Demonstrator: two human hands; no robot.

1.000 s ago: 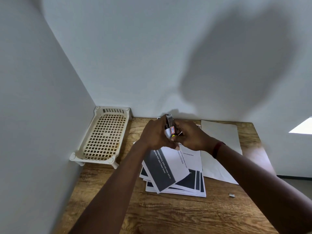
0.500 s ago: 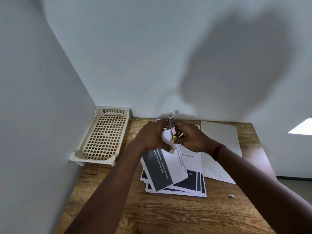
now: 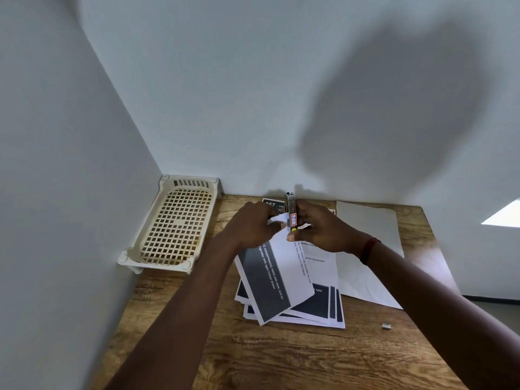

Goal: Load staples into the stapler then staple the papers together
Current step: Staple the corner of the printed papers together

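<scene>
A small metal stapler [image 3: 290,211] with a red-and-white label stands upright between my hands, above the far middle of the wooden table [image 3: 281,358]. My right hand [image 3: 318,230] grips it. My left hand [image 3: 253,228] pinches the top corner of printed papers [image 3: 277,277], a white and dark grey set lifted at that corner and meeting the stapler. More printed sheets [image 3: 323,308] lie stacked under them. A small strip of staples [image 3: 386,325] lies on the table to the right.
A cream plastic lattice tray [image 3: 176,226] sits in the back left corner against the walls. A blank white sheet [image 3: 368,249] lies at the back right. White walls close the table at the left and back.
Both hands, the stapler and the held paper corner stay almost in place; the lifted papers have shifted slightly lower and to the right.
</scene>
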